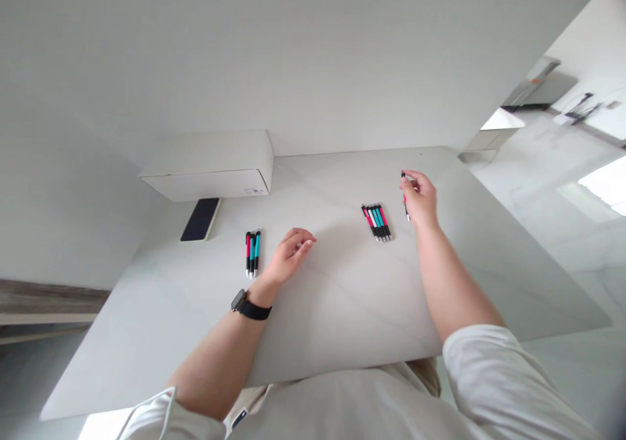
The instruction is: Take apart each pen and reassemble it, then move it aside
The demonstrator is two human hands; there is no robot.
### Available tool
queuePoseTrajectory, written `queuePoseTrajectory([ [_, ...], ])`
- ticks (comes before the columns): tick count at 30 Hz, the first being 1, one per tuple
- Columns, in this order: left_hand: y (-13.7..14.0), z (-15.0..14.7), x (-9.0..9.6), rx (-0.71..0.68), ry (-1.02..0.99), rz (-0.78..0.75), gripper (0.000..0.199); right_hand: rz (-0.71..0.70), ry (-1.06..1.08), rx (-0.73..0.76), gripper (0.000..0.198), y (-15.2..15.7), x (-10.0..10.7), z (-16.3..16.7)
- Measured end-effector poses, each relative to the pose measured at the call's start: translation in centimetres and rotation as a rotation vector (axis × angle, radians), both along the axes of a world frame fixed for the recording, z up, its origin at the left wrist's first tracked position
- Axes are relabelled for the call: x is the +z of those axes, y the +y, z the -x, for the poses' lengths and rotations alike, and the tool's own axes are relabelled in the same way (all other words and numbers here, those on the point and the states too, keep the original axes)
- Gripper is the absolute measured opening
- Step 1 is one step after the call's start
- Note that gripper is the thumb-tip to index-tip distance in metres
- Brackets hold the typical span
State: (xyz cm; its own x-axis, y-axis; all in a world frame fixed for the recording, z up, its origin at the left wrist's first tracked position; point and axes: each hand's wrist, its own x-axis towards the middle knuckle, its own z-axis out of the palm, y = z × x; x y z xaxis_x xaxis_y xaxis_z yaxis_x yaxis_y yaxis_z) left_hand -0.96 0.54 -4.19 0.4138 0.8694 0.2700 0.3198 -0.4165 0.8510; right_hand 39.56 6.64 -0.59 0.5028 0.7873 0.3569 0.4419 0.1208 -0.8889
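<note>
My right hand [419, 195] pinches a pink and black pen [405, 198] over the right part of the table, the pen's silver tip pointing toward me. Just left of it lies a row of several pens [376, 222] in pink, white and teal with black grips, side by side. My left hand [292, 252], a black watch on its wrist, rests at the middle of the table with fingers loosely curled, apart, and nothing in them. To its left lie three pens [252, 254], one pink and two teal, close together.
A long white box [210, 182] stands at the back left against the wall. In front of it lies a dark-screened phone [201, 220]. The pale marbled table [352, 322] ends close to my body, and its right edge borders an open floor area.
</note>
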Motion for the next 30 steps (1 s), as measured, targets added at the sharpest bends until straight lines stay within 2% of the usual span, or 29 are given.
queuePoseTrajectory([
  [4,0.1,0.1,-0.2,0.005,0.012,0.006,0.031,0.242,-0.303,-0.064,0.035,-0.1,-1.3,-1.2],
  [8,0.2,0.1,-0.6,-0.012,0.001,0.012,0.030,0.537,-0.448,0.044,0.035,-0.1,-2.8,-1.5],
  [11,0.2,0.1,-0.6,-0.026,0.005,0.010,0.028,0.672,-0.511,0.110,0.043,-0.1,-3.5,-1.4],
  [13,0.2,0.1,-0.6,-0.035,0.014,0.010,0.027,0.708,-0.540,0.123,0.045,0.0,-3.8,-1.4],
  [18,0.2,0.1,-0.5,-0.032,0.023,0.008,0.024,0.763,-0.556,0.160,0.035,0.1,-3.9,-1.3],
  [24,0.2,0.1,-0.6,-0.030,0.023,0.008,0.023,0.726,-0.563,0.172,0.035,0.0,-3.9,-1.1],
  [30,0.2,0.1,-0.6,-0.033,0.027,-0.003,0.022,0.714,-0.503,0.172,0.034,0.3,-4.8,-1.1],
])
